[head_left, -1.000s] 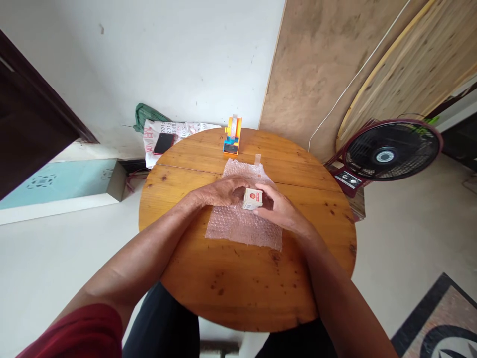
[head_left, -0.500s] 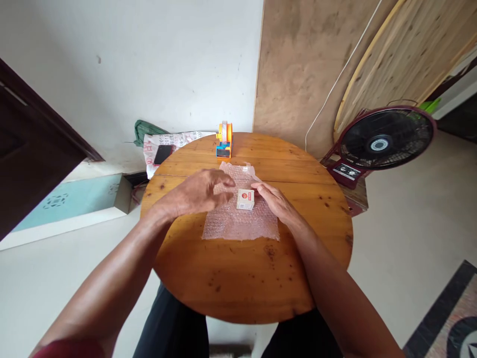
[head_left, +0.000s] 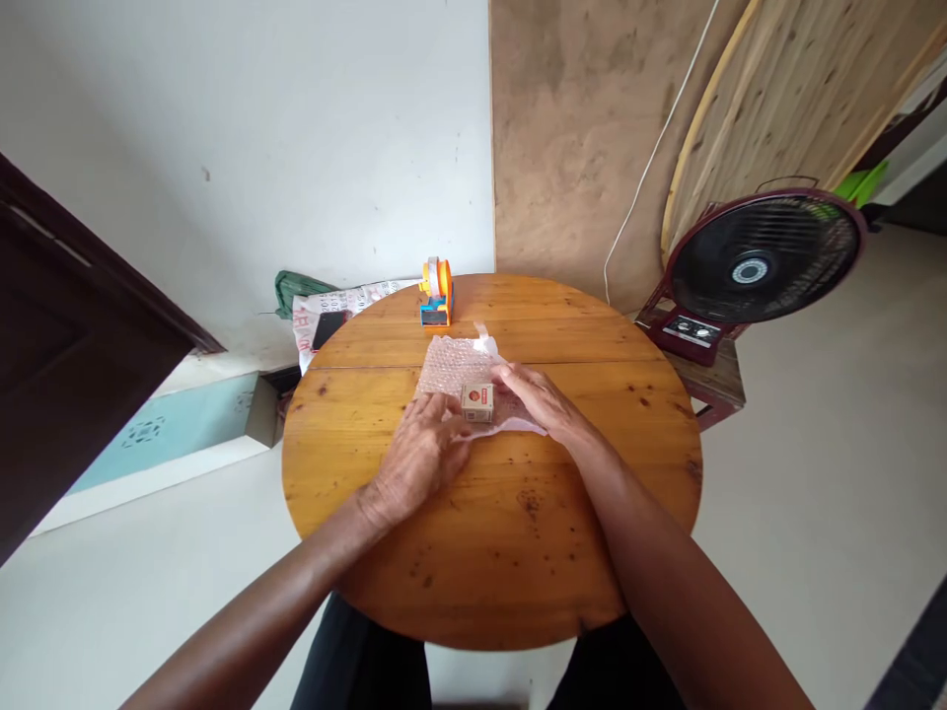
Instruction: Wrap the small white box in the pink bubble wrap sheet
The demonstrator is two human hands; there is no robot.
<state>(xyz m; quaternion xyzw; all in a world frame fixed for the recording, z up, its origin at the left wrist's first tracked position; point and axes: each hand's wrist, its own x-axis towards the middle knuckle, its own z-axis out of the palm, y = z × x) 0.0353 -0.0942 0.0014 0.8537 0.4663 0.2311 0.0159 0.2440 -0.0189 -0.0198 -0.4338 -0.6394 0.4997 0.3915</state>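
Note:
A small printed carton (head_left: 477, 402) with a red label lies on a sheet of clear bubble wrap (head_left: 453, 362). The near edge of the wrap is raised and folded up close in front of the carton. My left hand (head_left: 425, 444) is at the carton's lower left, its fingers bent around the near edge of the wrap, with the thumb tip by the carton. On the carton's right, my right hand (head_left: 537, 394) lies over the wrap with its fingers stretched out. Its underside is hidden.
An orange and blue tape dispenser (head_left: 437, 294) stands at the back of the round wooden table (head_left: 518, 552). A printed sack (head_left: 303, 325) with a dark flat object on it lies beyond the left edge. To the right is a fan (head_left: 747, 266).
My left hand has come down to the near edge of the bubble wrap and closed on it. That edge has moved from flat on the table up towards the carton. My right hand stays beside the carton.

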